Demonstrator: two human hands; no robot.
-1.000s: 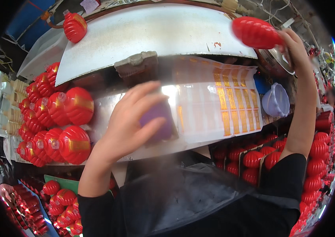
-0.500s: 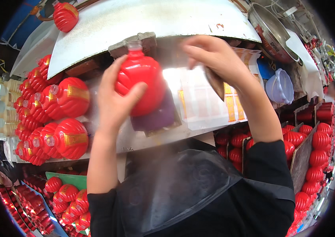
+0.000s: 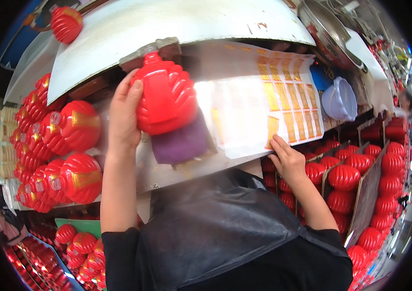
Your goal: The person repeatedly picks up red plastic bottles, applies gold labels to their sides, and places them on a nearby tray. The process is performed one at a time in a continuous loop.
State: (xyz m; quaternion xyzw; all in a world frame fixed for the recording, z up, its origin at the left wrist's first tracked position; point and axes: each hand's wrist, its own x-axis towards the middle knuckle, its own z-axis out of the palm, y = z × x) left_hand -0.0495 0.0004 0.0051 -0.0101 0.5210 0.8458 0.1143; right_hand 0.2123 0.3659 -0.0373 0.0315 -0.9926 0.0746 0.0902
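A ribbed red bottle (image 3: 167, 97) with a clear neck is gripped at its left side by my left hand (image 3: 127, 104). It tilts over a purple pad (image 3: 179, 145) on the worktable, its neck by a grey block (image 3: 169, 51). The smooth panel facing me carries no label. My right hand (image 3: 287, 157) is at the near edge of a white label sheet (image 3: 237, 140), thumb and fingers closed on the lower end of a gold label (image 3: 273, 128). More gold labels (image 3: 288, 97) sit in rows on the sheet's right part.
Red bottles with gold labels (image 3: 82, 177) stand clustered at left; another bottle (image 3: 66, 24) is at the far left. A raised white board (image 3: 181, 19) spans the back. At right are a pale bucket (image 3: 339, 99), a large metal pan (image 3: 329, 34) and racks of red bottles (image 3: 344, 177).
My right hand has come down from above the sheet to a label at its near edge. The bottle in my left hand has turned, so its smooth panel faces me. The view has shifted slightly.
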